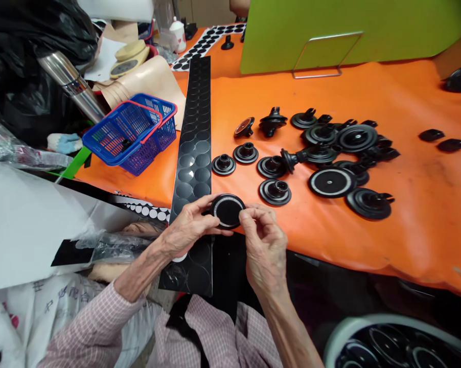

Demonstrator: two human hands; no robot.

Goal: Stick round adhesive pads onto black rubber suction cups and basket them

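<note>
Left hand (188, 230): thumb and fingers are pinched on the left edge of a black disc (227, 210), and the wrist lies over a long black strip.
Right hand (263, 245): thumb and forefinger are pressed together on the disc's right rim; the other fingers are curled below.
Black disc: held between both hands at the near edge of the orange table cover (407, 220). Its flat face, with a pale ring, is turned up.
Writing: a white sack (50, 306) below the left forearm carries dark printed characters, too creased to read. No brand shows on the parts.
Blue baskets (133, 130): two plastic mesh baskets stand beyond and to the left of the left hand. One has a red rim and leans on the other. A small dark piece lies inside; I cannot tell what it is.
Round tub (330, 337): low and to the right of the right hand, pale-rimmed, holding black discs with light rings.
Black strip (194, 153): a sheet with rows of round pads that runs away from the left hand across the table.
Loose parts (322, 153): black knobbed caps and ringed discs are scattered just beyond the right hand, some upright and some tipped.
Green board (349, 30): stands far beyond the hands, with a wire stand (326, 53) leaning at its front.
Steel flask (73, 87): lies tilted far to the left, past the baskets.
</note>
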